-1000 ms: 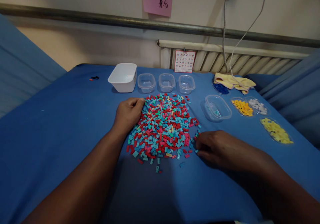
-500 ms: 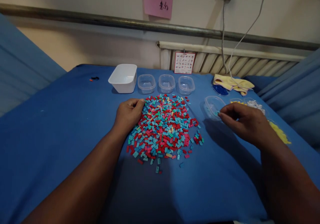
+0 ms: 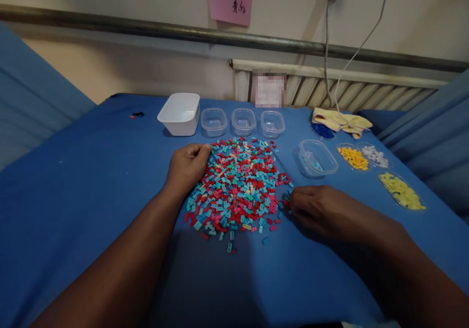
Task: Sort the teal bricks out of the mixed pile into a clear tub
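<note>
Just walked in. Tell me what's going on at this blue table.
A person sits over a pile of small bricks, red, blue, pink and teal. The left hand rests curled on the pile's left edge. The right hand is down at the right edge, fingertips among loose bricks. Beyond it a clear tub holds a few teal pieces; dishes of orange, white and yellow pieces lie further right.

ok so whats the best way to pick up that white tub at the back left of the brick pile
Take the white tub by its rim, on the near long wall, coming from above and in front. It stands upright and open, its walls flare outward to a lip that fingers can hook over, and that side is free. The clear container stands close on its right, so a grip across the short sides looks more cramped.
</note>
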{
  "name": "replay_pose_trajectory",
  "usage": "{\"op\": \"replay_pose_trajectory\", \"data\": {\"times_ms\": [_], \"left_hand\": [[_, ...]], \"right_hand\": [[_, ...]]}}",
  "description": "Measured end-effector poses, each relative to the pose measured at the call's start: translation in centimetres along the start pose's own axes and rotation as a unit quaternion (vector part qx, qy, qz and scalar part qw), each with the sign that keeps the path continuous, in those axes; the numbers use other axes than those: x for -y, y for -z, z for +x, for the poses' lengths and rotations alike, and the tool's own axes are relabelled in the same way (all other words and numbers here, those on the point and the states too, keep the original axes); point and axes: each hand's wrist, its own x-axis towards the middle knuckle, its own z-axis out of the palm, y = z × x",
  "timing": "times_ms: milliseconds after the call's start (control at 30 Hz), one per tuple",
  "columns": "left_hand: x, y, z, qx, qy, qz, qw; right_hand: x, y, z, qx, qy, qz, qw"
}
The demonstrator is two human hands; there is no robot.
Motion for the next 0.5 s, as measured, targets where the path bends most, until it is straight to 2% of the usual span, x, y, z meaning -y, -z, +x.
{"op": "replay_pose_trajectory", "data": {"times_ms": [200, 333, 367, 433, 500], "left_hand": [[0.0, 0.0, 0.0, -0.007, -0.005, 0.002, 1.000], [0.1, 0.0, 0.0, -0.006, 0.002, 0.001, 1.000], [0.1, 0.0, 0.0, -0.004, 0.003, 0.002, 1.000], [0.1, 0.0, 0.0, -0.002, 0.004, -0.002, 1.000], [0.1, -0.1, 0.0, -0.001, 0.002, -0.006, 1.000]], "right_hand": [[-0.1, -0.4, 0.4, -0.027, -0.002, -0.052, 0.998], [-0.4, 0.1, 0.0, -0.048, -0.010, 0.027, 0.998], [-0.7, 0.3, -0.3, -0.075, -0.017, 0.048, 0.996], [-2.0, 0.8, -0.9, -0.179, -0.052, 0.046, 0.981], [-3.8, 1.3, -1.4, -0.312, -0.115, -0.010, 0.943]]}}
